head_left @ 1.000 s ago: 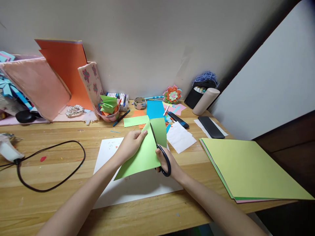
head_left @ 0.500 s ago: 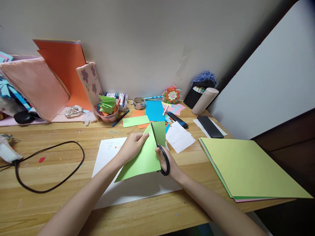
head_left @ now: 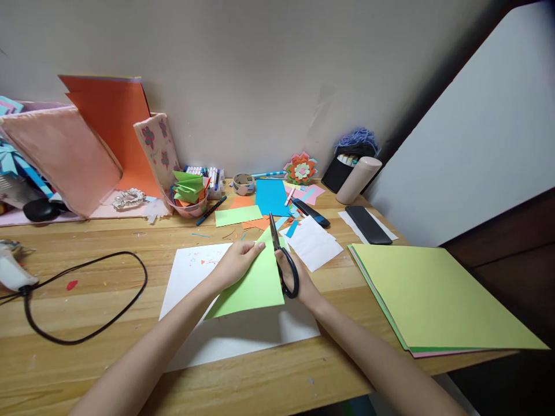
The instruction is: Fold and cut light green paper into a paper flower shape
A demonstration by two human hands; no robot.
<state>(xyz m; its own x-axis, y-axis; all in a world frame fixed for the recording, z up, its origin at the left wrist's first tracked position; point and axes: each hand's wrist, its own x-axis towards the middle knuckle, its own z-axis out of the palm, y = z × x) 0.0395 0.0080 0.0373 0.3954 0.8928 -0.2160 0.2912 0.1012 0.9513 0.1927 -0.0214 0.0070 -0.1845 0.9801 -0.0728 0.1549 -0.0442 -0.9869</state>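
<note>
My left hand (head_left: 236,264) pinches a light green sheet of paper (head_left: 251,290) between thumb and fingers near its upper left edge. Through the black handles of a pair of scissors (head_left: 291,276) go the fingers of my right hand (head_left: 304,284). The scissor blades point away from me, close together along the sheet's right side, with the tip showing beyond the paper. Only a small bit of green shows right of the blades. Both hands are above a white sheet (head_left: 260,342) lying on the wooden table.
Behind the hands lie a green strip (head_left: 236,216), blue paper (head_left: 272,197), white paper (head_left: 313,245) and a box cutter (head_left: 311,212). Coloured sheets (head_left: 442,294) are stacked at right, near a black phone-like slab (head_left: 368,225). A black cord (head_left: 130,306) loops at left.
The scissor blades have come together and their tip now shows past the paper. The green flap right of the blades has dropped mostly out of sight. My left hand keeps its hold.
</note>
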